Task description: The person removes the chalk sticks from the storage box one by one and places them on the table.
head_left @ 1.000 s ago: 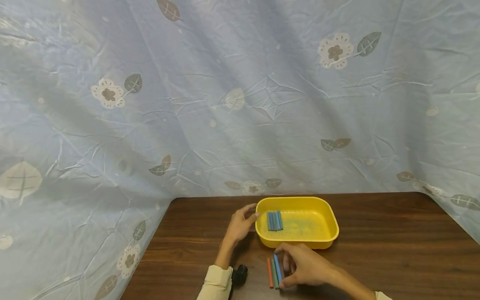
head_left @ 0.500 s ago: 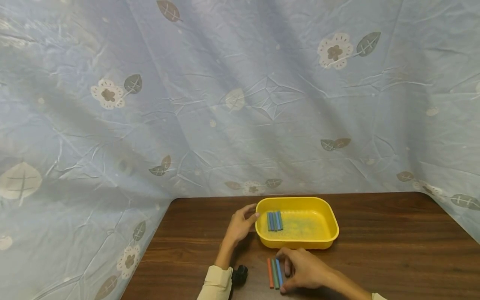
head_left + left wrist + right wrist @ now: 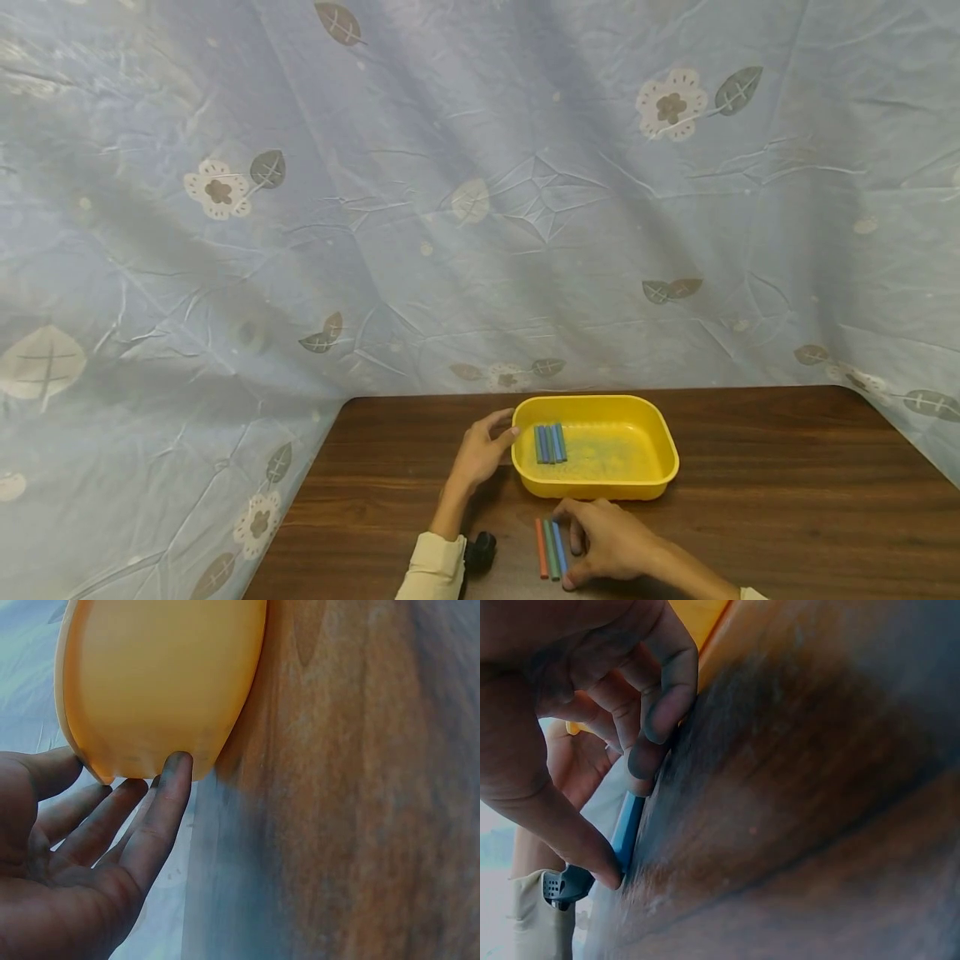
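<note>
Blue chalk stick point(image 3: 558, 547) is lying on the wooden table point(image 3: 787, 500) beside a green point(image 3: 550, 548) and an orange one point(image 3: 540, 547), its near end hiding under the right hand point(image 3: 611, 546), which is pinching it between thumb and curled fingers point(image 3: 656, 724). Left hand point(image 3: 480, 454) is resting straight-fingered against the yellow tray's point(image 3: 660, 433) outer wall, where more blue sticks point(image 3: 550, 442) are lying inside.

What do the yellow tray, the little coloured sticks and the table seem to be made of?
The yellow tray looks like moulded plastic: smooth, rounded corners, a soft sheen. The coloured sticks by the right hand seem to be chalk, matte and dusty; a bluish smudge marks the tray floor. The table shows dark wood grain, though it could be veneer or laminate.
</note>
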### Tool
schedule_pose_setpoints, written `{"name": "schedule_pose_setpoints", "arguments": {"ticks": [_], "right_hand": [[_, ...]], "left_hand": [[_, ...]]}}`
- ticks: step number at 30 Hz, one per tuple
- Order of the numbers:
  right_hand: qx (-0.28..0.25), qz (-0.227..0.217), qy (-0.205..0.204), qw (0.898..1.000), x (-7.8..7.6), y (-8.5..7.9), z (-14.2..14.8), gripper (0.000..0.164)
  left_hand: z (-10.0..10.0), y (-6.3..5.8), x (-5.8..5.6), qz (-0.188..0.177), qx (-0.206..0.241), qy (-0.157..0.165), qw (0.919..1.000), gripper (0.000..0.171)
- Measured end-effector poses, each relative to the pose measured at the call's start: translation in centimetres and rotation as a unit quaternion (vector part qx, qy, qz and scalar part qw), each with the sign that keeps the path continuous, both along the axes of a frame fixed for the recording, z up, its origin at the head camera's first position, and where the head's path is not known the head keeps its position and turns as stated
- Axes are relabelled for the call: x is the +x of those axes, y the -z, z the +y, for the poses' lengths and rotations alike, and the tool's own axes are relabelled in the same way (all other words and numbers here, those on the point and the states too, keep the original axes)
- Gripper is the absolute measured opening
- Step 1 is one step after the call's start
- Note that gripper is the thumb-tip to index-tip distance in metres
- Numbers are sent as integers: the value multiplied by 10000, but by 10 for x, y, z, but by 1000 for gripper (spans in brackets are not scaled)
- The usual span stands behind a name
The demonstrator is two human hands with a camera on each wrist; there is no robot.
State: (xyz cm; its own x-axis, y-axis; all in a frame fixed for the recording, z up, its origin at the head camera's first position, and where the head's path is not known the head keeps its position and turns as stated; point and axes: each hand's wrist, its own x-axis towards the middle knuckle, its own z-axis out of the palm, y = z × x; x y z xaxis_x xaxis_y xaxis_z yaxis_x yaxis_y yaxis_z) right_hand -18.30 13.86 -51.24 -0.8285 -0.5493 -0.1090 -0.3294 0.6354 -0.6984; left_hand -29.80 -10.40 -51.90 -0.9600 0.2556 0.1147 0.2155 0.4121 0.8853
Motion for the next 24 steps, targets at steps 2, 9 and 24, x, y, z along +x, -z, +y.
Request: {"name": "schedule_pose_setpoints", "arguments": {"ticks": [2, 9, 24], "right_hand": [[-7, 47, -20, 10000, 0, 0, 0, 67], [-151, 1, -48, 9999, -1, 0, 0, 66], [-571, 369, -269, 9973, -6, -23, 2, 66]], "left_hand": [[0, 0, 0, 3, 22, 4, 10000, 49], [1, 0, 0, -19, 36, -13, 10000, 49], [-1, 0, -1, 27, 53, -20, 10000, 48]]}}
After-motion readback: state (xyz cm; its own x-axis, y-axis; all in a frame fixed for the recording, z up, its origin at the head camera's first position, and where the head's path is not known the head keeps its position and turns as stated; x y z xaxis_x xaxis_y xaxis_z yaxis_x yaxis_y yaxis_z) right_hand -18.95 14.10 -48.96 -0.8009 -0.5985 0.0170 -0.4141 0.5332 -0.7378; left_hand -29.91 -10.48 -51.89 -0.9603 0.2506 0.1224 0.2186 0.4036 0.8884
